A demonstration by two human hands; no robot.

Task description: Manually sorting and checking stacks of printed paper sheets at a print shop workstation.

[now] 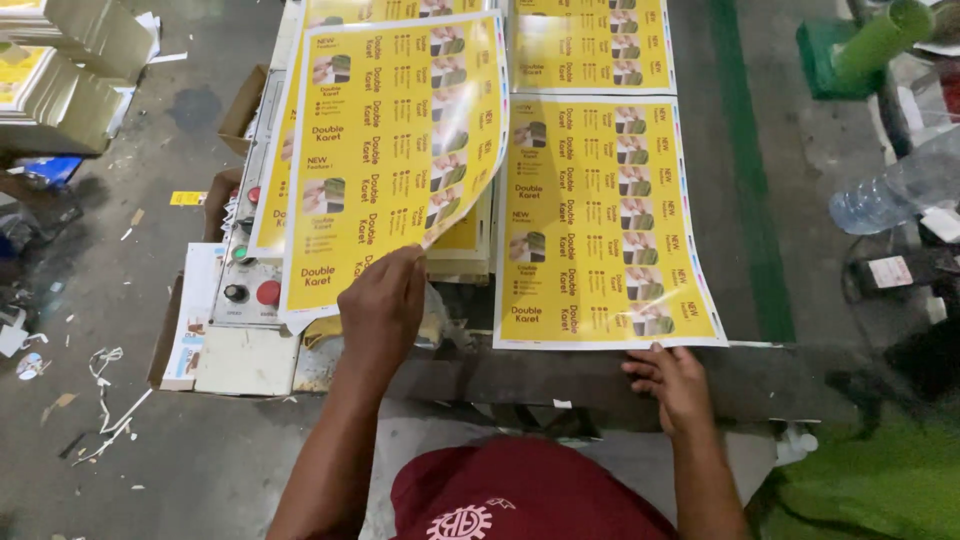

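Yellow sheets — three flat, one [390, 150] pinched by left hand [383, 305] — right hand [672, 385] rests loose.

Yellow printed sheet [385, 160] lifted at left, near edge curled up; second yellow sheet [600, 220] flat at right on bench.

The lifted yellow sheet [395, 150] hides most of the stack [462, 238] beneath it and part of the control panel [248, 282]. The left hand [383, 305] covers the sheet's lower corner. A plastic bottle [893, 190] and a green tube [880, 38] run off the right edge.
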